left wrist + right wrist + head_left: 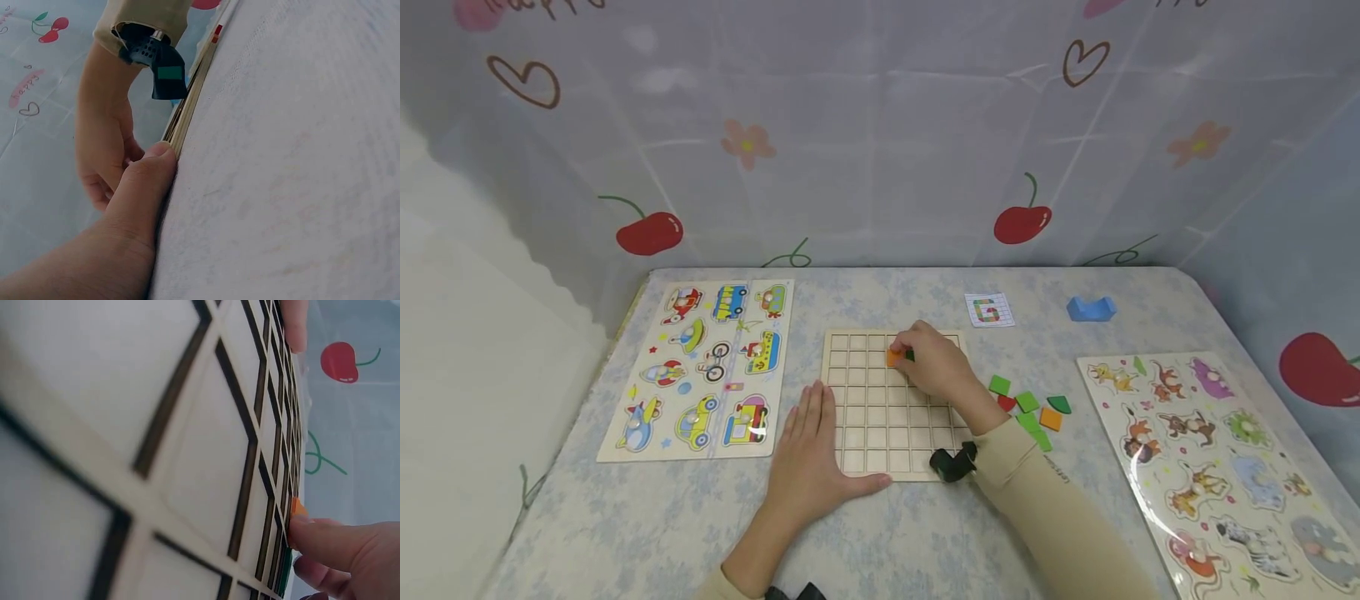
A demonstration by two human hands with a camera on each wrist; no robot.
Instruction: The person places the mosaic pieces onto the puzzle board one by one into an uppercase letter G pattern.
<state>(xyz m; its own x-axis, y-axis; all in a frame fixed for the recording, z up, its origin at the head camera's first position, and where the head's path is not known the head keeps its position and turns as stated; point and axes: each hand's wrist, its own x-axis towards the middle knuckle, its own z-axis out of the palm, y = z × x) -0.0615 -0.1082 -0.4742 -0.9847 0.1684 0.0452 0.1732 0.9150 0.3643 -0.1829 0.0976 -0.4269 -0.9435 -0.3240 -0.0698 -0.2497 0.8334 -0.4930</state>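
A wooden grid board (857, 475) lies on the table, its square cells divided by thin raised strips. My right hand (934, 362) is over the board's far part and pinches an orange tile (893, 357) at one of the cells. In the right wrist view, the thumb presses on the orange tile (297, 505). Right beside it a green tile (910, 355) shows, partly hidden by the fingers. My left hand (811, 458) rests at the board's near left corner, fingers straight along the left side and thumb along the front edge.
Several green, red and orange tiles (1027, 402) lie right of the board. Behind them are a small pattern card (989, 310) and a blue block (1092, 309). A vehicle puzzle (696, 371) stands left, an animal puzzle (1210, 450) right. A printed curtain (865, 167) hangs behind the table.
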